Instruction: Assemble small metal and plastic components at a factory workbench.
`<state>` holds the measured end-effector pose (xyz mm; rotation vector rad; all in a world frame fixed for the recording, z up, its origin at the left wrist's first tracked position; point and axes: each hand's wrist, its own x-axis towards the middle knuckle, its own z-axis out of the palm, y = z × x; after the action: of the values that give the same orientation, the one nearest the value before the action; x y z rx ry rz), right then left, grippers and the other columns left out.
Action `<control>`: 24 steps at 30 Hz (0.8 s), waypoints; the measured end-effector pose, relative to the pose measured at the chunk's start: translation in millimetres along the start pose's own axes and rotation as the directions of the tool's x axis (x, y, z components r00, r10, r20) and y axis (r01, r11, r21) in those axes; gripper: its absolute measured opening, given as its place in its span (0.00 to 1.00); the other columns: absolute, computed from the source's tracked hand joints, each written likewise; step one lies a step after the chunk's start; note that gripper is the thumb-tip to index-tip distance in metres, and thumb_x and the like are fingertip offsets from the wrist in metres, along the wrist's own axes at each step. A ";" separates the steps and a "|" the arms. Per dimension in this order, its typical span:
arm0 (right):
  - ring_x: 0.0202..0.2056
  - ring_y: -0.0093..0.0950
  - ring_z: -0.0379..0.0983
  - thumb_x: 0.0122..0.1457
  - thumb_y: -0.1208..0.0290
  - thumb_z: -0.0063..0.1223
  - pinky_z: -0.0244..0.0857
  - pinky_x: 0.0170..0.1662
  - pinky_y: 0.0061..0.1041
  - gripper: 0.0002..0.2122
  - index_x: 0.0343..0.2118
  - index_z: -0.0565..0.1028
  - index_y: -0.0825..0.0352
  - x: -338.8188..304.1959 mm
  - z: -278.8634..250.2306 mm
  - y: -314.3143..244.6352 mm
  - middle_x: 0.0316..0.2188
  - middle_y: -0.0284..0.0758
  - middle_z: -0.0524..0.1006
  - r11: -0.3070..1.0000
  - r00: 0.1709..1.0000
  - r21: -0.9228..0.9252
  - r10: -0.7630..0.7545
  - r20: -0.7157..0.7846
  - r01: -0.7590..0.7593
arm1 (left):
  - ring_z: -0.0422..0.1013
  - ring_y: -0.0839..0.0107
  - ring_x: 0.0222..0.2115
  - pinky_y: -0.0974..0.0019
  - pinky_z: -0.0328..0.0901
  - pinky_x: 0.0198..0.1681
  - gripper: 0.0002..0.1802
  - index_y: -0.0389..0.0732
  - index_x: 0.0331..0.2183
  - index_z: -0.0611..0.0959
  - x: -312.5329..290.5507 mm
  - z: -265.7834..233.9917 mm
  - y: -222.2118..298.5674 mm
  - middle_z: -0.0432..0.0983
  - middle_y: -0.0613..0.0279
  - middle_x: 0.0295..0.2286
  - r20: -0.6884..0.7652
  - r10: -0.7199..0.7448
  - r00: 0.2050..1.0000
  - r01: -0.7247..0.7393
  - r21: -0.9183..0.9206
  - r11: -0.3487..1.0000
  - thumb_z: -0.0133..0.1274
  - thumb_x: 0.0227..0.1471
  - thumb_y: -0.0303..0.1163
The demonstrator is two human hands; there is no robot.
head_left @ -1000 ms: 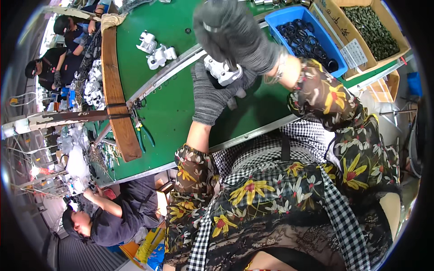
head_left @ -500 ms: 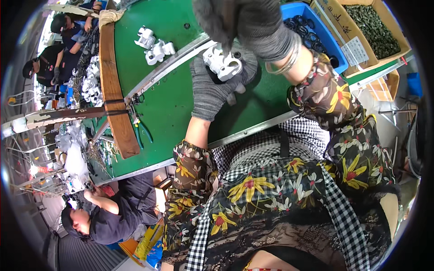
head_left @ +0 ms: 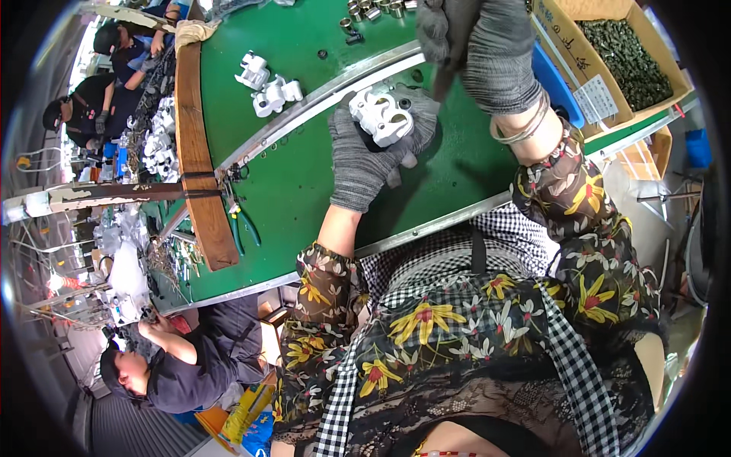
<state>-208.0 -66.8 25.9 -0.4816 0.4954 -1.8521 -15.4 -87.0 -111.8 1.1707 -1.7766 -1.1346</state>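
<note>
My left hand (head_left: 364, 164), in a grey knit glove, holds a white brake caliper (head_left: 381, 116) above the green table. Two round bores on the caliper face upward, and a small dark fitting sits at its upper right edge. Up and to the right, apart from the caliper, is my right hand (head_left: 495, 61), also gloved. Its fingers are closed around something dark and narrow that points downward; blur and the glove hide its kind. Two more white calipers (head_left: 268, 87) lie on the table beyond the metal rail, to the left.
A metal rail (head_left: 320, 90) crosses the green table (head_left: 304, 183). Pliers (head_left: 238, 228) lie beside a wooden beam (head_left: 199, 152) at left. Metal sleeves (head_left: 381, 9) stand at the back. A blue bin (head_left: 562, 84) and a carton of dark parts (head_left: 636, 65) are at right. Co-workers sit left.
My right hand has lifted off the caliper and moved right, uncovering metal sleeves at the back and covering more of the blue bin. The left hand still holds the caliper, slightly turned.
</note>
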 end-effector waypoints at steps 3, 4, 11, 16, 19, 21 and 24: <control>0.19 0.20 0.70 0.61 0.51 0.49 0.66 0.20 0.20 0.19 0.41 0.69 0.66 30.6 -90.7 15.0 0.23 0.33 0.72 0.629 0.956 -0.753 0.051 0.290 0.195 | 0.66 0.63 0.47 0.61 0.66 0.52 0.63 0.36 0.60 0.51 -6.4 5.4 28.8 0.61 0.53 0.48 0.058 -0.081 0.995 0.092 -0.225 0.970 0.72 0.25 0.25; 0.21 0.22 0.70 0.61 0.54 0.51 0.67 0.23 0.22 0.19 0.43 0.69 0.67 28.6 -115.2 41.1 0.24 0.34 0.73 0.500 0.968 -0.844 0.036 0.247 0.197 | 0.66 0.64 0.48 0.62 0.68 0.51 0.64 0.39 0.61 0.48 -7.1 4.8 32.0 0.62 0.53 0.49 0.077 -0.057 0.995 0.071 -0.187 0.980 0.72 0.26 0.22; 0.47 0.46 0.72 0.56 0.74 0.48 0.64 0.51 0.39 0.20 0.53 0.66 0.67 2.3 -110.2 71.0 0.48 0.52 0.69 -0.298 0.997 -0.953 -0.077 -0.032 -0.053 | 0.71 0.67 0.41 0.67 0.70 0.43 0.54 0.36 0.59 0.55 -5.2 19.8 17.3 0.69 0.53 0.44 -0.180 -0.062 0.982 0.092 0.158 0.983 0.69 0.34 0.24; 0.54 0.42 0.67 0.52 0.77 0.51 0.66 0.53 0.34 0.20 0.51 0.70 0.64 -6.6 -97.1 71.1 0.49 0.47 0.70 -0.739 0.975 -0.657 -0.006 0.223 0.146 | 0.71 0.66 0.43 0.65 0.69 0.46 0.42 0.33 0.57 0.60 -8.4 15.6 15.9 0.70 0.52 0.45 -0.173 -0.010 0.985 0.037 0.150 0.988 0.63 0.43 0.23; 0.54 0.40 0.67 0.52 0.77 0.51 0.65 0.54 0.32 0.18 0.48 0.73 0.66 12.1 -70.6 55.9 0.49 0.45 0.70 -0.616 0.973 -0.755 0.187 0.138 0.225 | 0.69 0.65 0.46 0.65 0.66 0.50 0.42 0.32 0.58 0.59 -10.7 3.9 23.3 0.68 0.50 0.48 -0.129 -0.041 0.991 0.035 -0.051 0.998 0.62 0.44 0.23; 0.47 0.39 0.73 0.52 0.77 0.49 0.69 0.45 0.35 0.14 0.42 0.76 0.63 27.0 -64.7 55.4 0.43 0.43 0.75 -0.643 0.954 -0.704 0.203 0.222 0.301 | 0.68 0.64 0.49 0.66 0.65 0.52 0.41 0.32 0.59 0.58 -11.3 -2.8 22.3 0.67 0.50 0.50 -0.138 -0.040 0.990 0.041 0.011 0.999 0.60 0.47 0.24; 0.36 0.40 0.77 0.51 0.74 0.51 0.70 0.42 0.36 0.08 0.33 0.79 0.66 59.9 -87.1 63.8 0.31 0.42 0.79 -0.712 0.839 -0.444 0.446 0.311 0.544 | 0.70 0.65 0.45 0.67 0.68 0.48 0.30 0.31 0.55 0.64 -8.6 -7.1 27.2 0.71 0.50 0.46 -0.080 -0.096 0.992 0.094 -0.021 0.995 0.55 0.55 0.31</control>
<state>-225.0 -134.0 -76.3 -2.5733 1.9868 -0.0397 -14.6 -75.4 -84.9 1.2843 -1.6619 -1.1387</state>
